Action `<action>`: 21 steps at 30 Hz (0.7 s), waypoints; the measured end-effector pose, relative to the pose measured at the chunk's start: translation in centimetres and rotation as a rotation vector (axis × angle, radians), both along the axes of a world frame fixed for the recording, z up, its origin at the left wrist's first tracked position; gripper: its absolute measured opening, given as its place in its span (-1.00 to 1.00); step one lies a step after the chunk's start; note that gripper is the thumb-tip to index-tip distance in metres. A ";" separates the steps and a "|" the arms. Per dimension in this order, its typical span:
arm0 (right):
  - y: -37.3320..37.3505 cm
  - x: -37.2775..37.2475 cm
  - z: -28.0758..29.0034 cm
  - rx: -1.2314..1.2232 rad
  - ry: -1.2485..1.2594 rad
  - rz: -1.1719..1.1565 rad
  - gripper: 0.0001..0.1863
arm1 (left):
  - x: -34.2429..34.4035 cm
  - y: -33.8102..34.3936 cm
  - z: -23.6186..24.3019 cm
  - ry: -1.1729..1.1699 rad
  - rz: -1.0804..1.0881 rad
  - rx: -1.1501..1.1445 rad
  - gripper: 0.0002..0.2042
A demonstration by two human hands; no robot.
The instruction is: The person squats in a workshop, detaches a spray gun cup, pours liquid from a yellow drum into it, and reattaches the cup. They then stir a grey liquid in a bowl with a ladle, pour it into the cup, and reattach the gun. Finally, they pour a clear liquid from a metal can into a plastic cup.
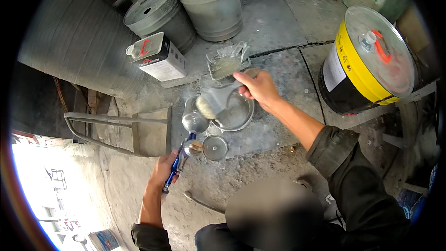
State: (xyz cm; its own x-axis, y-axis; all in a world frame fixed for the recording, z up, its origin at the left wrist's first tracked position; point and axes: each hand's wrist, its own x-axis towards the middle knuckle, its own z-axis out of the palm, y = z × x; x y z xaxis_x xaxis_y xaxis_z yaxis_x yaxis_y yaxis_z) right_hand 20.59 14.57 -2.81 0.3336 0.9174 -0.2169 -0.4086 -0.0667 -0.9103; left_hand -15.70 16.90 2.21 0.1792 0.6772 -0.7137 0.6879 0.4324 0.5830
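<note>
Basin: my landmark, folks, the round metal basin (245,120), sitting on the stone slab (288,83).
Right hand: there's my right hand (260,89) by the basin's far right side, fingers closed round a wide brush (206,107).
Brush: out over the basin's left part, bristles pointing left, a little blurred; whether they touch the rim, I can't tell from here.
Brush feel: light, I'd judge, stiff in the handle, soft and yielding at the pale hair; the handle is the place to hold.
Left hand: and here, nearer me and left of the basin, my left hand (162,169), fingers wrapped round the blue part of a spray gun (176,163).
Gun feel: hard, rigid, probably the heavier piece; smooth metal could turn slick, so I'd favour a full wrap low on the grip.
Lid: a small round metal lid (215,148), just off the basin's near-left edge.
Beyond the basin: a crusted tray (227,67) close by, a rectangular can (160,58) farther left.
Right of the basin: a black-and-yellow drum (355,69), well apart.
</note>
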 end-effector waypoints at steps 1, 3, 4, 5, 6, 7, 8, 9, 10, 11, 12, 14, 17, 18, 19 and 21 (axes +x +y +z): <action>0.4 -0.7 0.0 -0.022 0.011 0.011 -0.69 | -0.3 -0.2 -0.4 -0.049 0.031 -0.039 -0.43; 1.0 -1.0 0.0 -0.049 0.029 0.012 -0.69 | 1.0 -0.8 -0.1 -0.198 0.118 -0.186 -0.42; 1.5 -0.5 -1.5 -0.106 0.063 -0.044 -0.69 | 1.2 -0.8 -0.4 -0.291 0.178 -0.285 -0.43; 2.0 -0.2 -2.6 -0.117 0.013 -0.128 -0.70 | 1.1 -0.9 -0.8 -0.382 0.246 -0.383 -0.43; 2.2 0.2 -3.2 -0.129 -0.039 -0.209 -0.70 | 0.9 -1.2 -1.3 -0.459 0.239 -0.425 -0.46; 2.3 0.5 -3.9 -0.141 -0.091 -0.291 -0.70 | 0.7 -1.2 -1.9 -0.528 0.272 -0.484 -0.47; 1.9 0.5 -3.6 -0.171 -0.058 -0.287 -0.69 | 0.5 -1.3 -2.7 -0.597 0.309 -0.546 -0.48; 1.5 -0.1 -3.4 -0.149 0.027 -0.261 -0.69 | 0.3 -1.4 -3.1 -0.665 0.345 -0.608 -0.49; 1.1 -0.9 -3.1 -0.126 0.113 -0.234 -0.69 | 0.0 -1.5 -3.3 -0.707 0.341 -0.605 -0.49; 0.4 -1.3 -2.9 -0.107 0.193 -0.219 -0.68 | 0.3 -1.7 -3.2 -0.750 0.326 -0.611 -0.48; 0.2 -1.4 -3.5 -0.135 0.177 -0.200 -0.65 | 0.6 -1.9 -3.2 -0.794 0.313 -0.616 -0.48; -0.2 -1.0 -4.8 -0.186 -0.056 -0.245 -0.64 | 0.8 -2.5 -3.2 -0.876 0.374 -0.651 -0.46; -0.1 0.2 -7.0 -0.124 -0.442 -0.236 -0.61 | 1.2 -3.2 -2.6 -0.736 0.422 -0.457 -0.44; -0.2 0.5 -6.8 -0.071 -0.588 -0.223 -0.61 | 1.5 -3.5 -2.2 -0.717 0.467 -0.363 -0.52; -0.5 0.6 -6.8 -0.016 -0.734 -0.207 -0.61 | 2.0 -3.8 -1.8 -0.706 0.475 -0.295 -0.57; -0.9 0.6 -6.7 0.038 -0.997 -0.085 -0.64 | 3.3 -4.1 -0.8 -0.695 0.486 -0.140 -0.68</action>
State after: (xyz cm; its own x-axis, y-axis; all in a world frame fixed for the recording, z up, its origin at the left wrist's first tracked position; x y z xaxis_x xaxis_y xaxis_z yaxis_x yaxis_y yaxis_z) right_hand 21.17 13.63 -9.46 0.4118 0.8827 0.2265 0.5408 -0.0367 -0.8403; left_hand -12.42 12.79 1.45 0.3195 0.7057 -0.6324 -0.0863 0.6862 0.7223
